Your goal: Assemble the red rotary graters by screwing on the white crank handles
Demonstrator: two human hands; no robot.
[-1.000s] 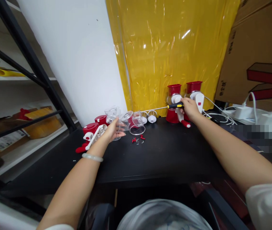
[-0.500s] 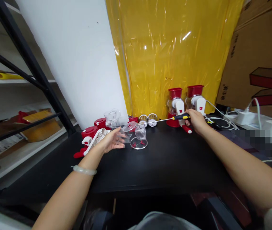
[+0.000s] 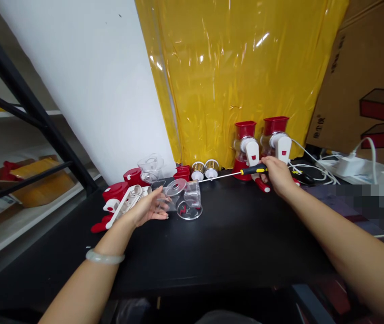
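Observation:
My left hand (image 3: 146, 208) grips a clear plastic housing (image 3: 182, 198) that lies on the black table (image 3: 219, 243), with small red clips showing through its round opening. My right hand (image 3: 277, 174) is closed on the black and yellow handle of a screwdriver (image 3: 232, 173). Its long shaft points left toward the clear housing. Two assembled red and white grinders (image 3: 261, 144) stand just behind my right hand.
Red bases and white crank handles (image 3: 120, 200) lie left of my left hand, with another clear housing (image 3: 149, 164) behind. Two metal drums (image 3: 204, 169) stand by the yellow plastic sheet (image 3: 239, 72). White cables and chargers (image 3: 343, 164) lie at right beside cardboard boxes (image 3: 370, 76). A black shelf frame (image 3: 26, 112) rises at left.
The clear housing has moved over the small red clips that lay loose on the table. My right hand with the screwdriver has lowered toward the table. The view has shifted.

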